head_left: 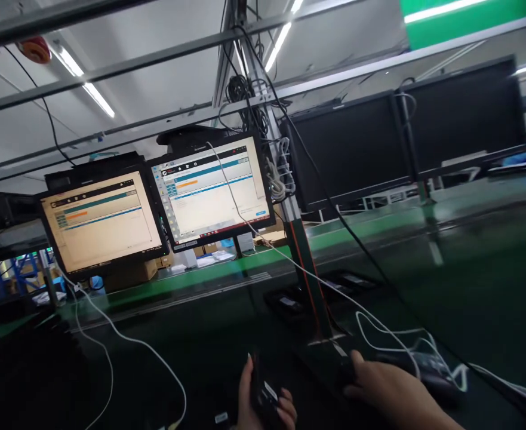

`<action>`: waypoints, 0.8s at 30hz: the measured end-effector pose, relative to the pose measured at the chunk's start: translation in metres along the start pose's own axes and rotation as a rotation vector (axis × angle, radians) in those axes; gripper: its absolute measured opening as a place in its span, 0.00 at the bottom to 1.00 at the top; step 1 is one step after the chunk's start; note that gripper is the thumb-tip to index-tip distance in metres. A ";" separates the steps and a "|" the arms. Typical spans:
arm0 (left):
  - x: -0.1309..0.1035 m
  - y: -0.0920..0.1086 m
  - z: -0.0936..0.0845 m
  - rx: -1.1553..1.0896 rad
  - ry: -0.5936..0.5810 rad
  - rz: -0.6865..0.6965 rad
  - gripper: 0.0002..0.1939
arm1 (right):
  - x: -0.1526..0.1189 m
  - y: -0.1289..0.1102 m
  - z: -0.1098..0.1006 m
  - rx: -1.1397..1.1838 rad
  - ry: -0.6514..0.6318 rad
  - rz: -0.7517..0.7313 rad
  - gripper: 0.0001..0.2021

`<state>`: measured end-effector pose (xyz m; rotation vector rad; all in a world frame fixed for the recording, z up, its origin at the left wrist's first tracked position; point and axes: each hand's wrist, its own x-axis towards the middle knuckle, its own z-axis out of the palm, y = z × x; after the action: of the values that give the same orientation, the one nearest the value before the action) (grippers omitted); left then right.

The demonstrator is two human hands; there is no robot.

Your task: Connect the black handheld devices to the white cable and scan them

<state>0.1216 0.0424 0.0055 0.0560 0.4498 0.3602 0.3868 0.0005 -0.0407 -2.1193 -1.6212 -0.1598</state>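
Observation:
At the bottom centre my left hand is wrapped round a black handheld device that bears a small white label. To its right my right hand is closed, with thumb and fingers pressed on a small dark object whose shape is hard to make out. A black device with white cables lies just beyond and right of my right hand.
Two lit monitors hang at the left and centre, two dark ones at the right. A metal post with hanging cables stands on the dark bench. Black trays lie near its base. White cables trail at the left.

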 end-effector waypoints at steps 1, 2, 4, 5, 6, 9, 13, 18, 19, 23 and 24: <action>-0.001 -0.001 0.003 -0.013 -0.008 0.019 0.30 | 0.000 -0.012 -0.015 -0.038 -0.075 -0.004 0.17; -0.002 -0.002 0.006 -0.005 0.004 0.043 0.29 | -0.002 -0.026 -0.031 -0.021 -0.069 -0.036 0.14; -0.002 -0.007 0.012 0.037 0.046 0.080 0.29 | -0.008 -0.053 -0.059 0.104 -0.058 -0.105 0.09; -0.001 -0.009 0.014 0.060 0.055 0.084 0.30 | -0.013 -0.065 -0.069 0.188 -0.052 -0.128 0.09; -0.001 -0.012 0.015 0.083 0.049 0.082 0.31 | -0.018 -0.075 -0.077 0.260 -0.038 -0.140 0.10; -0.003 -0.016 0.015 0.149 -0.036 0.072 0.34 | -0.036 -0.091 -0.085 0.480 -0.017 -0.250 0.10; -0.011 -0.017 0.014 0.202 -0.135 0.018 0.39 | -0.054 -0.096 -0.080 0.605 -0.016 -0.353 0.11; -0.020 -0.016 0.014 0.225 -0.149 0.004 0.39 | -0.064 -0.104 -0.081 0.518 -0.001 -0.400 0.13; -0.020 -0.016 0.012 0.243 -0.147 0.023 0.38 | -0.065 -0.106 -0.083 0.490 0.010 -0.402 0.14; -0.019 -0.011 0.006 0.304 -0.148 0.061 0.37 | -0.069 -0.111 -0.089 0.455 0.026 -0.412 0.17; -0.018 -0.010 0.005 0.305 -0.149 0.052 0.38 | -0.069 -0.112 -0.090 0.465 0.026 -0.420 0.16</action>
<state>0.1121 0.0266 0.0156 0.3893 0.3526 0.3333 0.2780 -0.0769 0.0462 -1.4160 -1.8556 0.0548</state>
